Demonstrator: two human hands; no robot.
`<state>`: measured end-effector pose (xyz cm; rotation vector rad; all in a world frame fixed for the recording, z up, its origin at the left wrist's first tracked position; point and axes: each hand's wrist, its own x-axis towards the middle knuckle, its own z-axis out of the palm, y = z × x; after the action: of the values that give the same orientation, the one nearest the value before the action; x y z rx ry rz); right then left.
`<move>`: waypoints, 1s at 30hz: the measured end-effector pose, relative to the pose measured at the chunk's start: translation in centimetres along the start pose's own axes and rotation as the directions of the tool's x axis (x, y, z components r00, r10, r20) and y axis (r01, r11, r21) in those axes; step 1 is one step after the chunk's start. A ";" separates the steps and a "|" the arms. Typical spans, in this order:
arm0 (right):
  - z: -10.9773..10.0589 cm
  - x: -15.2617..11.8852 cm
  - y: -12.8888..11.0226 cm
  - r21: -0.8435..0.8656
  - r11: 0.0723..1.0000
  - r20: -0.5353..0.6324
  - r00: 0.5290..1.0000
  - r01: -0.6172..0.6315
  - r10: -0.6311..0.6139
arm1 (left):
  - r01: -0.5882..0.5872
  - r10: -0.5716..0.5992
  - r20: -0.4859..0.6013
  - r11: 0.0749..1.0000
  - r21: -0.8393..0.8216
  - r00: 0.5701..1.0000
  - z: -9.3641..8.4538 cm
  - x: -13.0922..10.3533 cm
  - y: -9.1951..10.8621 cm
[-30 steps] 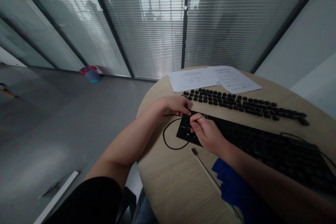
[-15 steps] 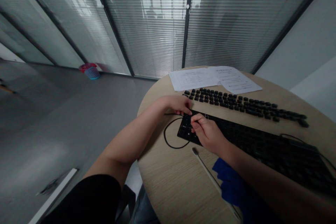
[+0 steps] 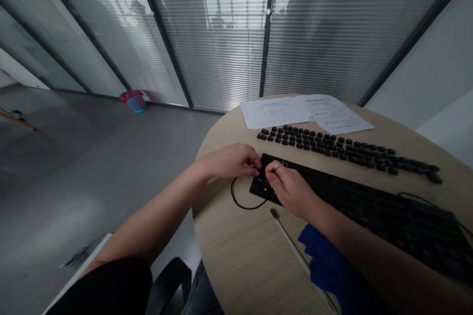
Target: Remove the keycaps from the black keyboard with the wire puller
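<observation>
A black keyboard base lies across the round wooden table, its left end under my hands. My left hand is at that left end, fingers pinched together; anything between them is too small to make out. Just right of it, my right hand is closed above the keyboard, its fingertips near my left hand's; what it holds is hidden. Rows of loose black keycaps lie behind the keyboard. A thin black cable loops out beside the left end.
White printed sheets lie at the table's back edge. A long thin brush and a blue cloth are in front of the keyboard, near my right forearm. On the floor, a red and blue basket stands by the glass wall.
My left hand has moved from the keyboard's top left corner down and left, to its left edge. My right hand has barely shifted. The view has turned slightly.
</observation>
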<state>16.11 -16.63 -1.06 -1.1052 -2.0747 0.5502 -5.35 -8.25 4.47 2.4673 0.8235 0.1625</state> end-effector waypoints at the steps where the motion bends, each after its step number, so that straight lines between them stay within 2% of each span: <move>1: 0.0 0.0 0.0 0.017 1.000 0.004 1.000 -0.009 0.009 | 0.013 -0.013 -0.034 1.000 -0.005 0.999 0.7 -0.6 0.2; 4: 0.0 0.1 0.1 0.060 0.998 0.004 1.000 -0.031 0.031 | 0.022 -0.024 -0.063 0.999 -0.026 0.998 2.4 -1.5 0.3; 8: 0.0 0.2 0.3 0.112 0.992 0.001 0.999 -0.053 0.053 | 0.024 -0.034 -0.082 0.993 -0.117 0.996 3.4 -1.3 -0.1; 15: 0.0 0.6 0.4 0.158 0.985 -0.001 0.997 -0.073 0.074 | 0.070 -0.094 -0.084 0.966 -0.250 0.992 3.7 -1.0 -0.9; 19: 0.1 0.5 0.2 0.118 0.991 0.026 0.998 -0.066 0.063 | 0.085 -0.113 -0.075 0.950 -0.299 0.991 3.9 -1.0 -1.3; 22: 0.1 0.2 0.3 0.071 0.997 0.021 1.000 -0.011 0.009 | 0.077 -0.108 -0.070 0.935 -0.346 0.992 4.0 -1.1 -1.6; 25: 0.0 -0.2 0.4 0.047 0.998 -0.020 0.999 0.045 -0.044 | 0.068 -0.096 -0.067 0.938 -0.341 0.993 3.9 -1.3 -1.6; 30: 0.0 -0.5 0.4 0.048 0.997 -0.057 0.997 0.063 -0.060 | 0.056 -0.080 -0.063 0.948 -0.314 0.995 3.7 -1.6 -1.3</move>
<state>16.54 -16.80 -1.51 -1.0135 -2.0290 0.5323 -6.32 -9.96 0.68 2.1442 0.8430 0.3356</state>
